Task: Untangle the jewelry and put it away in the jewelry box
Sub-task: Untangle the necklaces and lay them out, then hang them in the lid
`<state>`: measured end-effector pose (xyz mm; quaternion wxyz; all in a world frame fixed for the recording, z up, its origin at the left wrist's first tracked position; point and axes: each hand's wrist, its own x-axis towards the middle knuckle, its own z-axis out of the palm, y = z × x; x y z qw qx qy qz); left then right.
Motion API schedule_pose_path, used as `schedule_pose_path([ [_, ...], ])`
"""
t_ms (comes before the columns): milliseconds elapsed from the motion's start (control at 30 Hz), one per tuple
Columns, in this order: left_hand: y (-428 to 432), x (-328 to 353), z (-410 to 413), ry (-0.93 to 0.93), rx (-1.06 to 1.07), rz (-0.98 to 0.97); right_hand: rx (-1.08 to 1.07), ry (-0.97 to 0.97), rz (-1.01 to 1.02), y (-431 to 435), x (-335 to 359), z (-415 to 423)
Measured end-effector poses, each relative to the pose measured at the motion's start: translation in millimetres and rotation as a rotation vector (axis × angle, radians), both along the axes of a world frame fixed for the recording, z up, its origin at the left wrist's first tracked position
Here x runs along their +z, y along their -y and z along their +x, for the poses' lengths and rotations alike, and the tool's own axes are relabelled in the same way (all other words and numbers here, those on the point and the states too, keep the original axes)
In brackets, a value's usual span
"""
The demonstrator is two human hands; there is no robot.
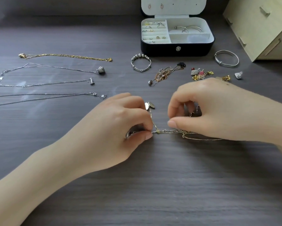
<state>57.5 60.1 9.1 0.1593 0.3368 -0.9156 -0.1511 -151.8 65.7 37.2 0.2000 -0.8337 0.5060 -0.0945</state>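
**Loosen the knot, don't pull it**

The left hand (120, 128) pinches the thin chain (168, 131) between thumb and forefinger. The right hand (210, 108) pinches the bunched strands just beside it. The chain lies on the table (153, 185) between both hands, its oval pendants (149, 106) by the left fingers. Keep that stretch slack and tease the loops apart, since tugging would likely tighten the knot. The jewelry box (177, 49) stands open well behind.

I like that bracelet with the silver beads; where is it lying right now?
In the head view the beaded bracelet lies just in front of the left corner of the open jewelry box, with the rose-gold chain tangle to its right.
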Motion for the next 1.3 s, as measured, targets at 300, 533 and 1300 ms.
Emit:
schedule_pose_path([
  [300, -1, -7, -4, 0.017, -0.020, -0.075, 0.074, -0.052, 0.036, -7, -7, 13],
  [533, -1, -2, -3, -0.131, 0.142, 0.214, -0.020, 0.154, 0.162, -2, -5, 10],
  [1300, -9, -2, -19, -0.288, 0.278, 0.286, -0.149, 0.293, 0.229, -2, -3, 14],
])
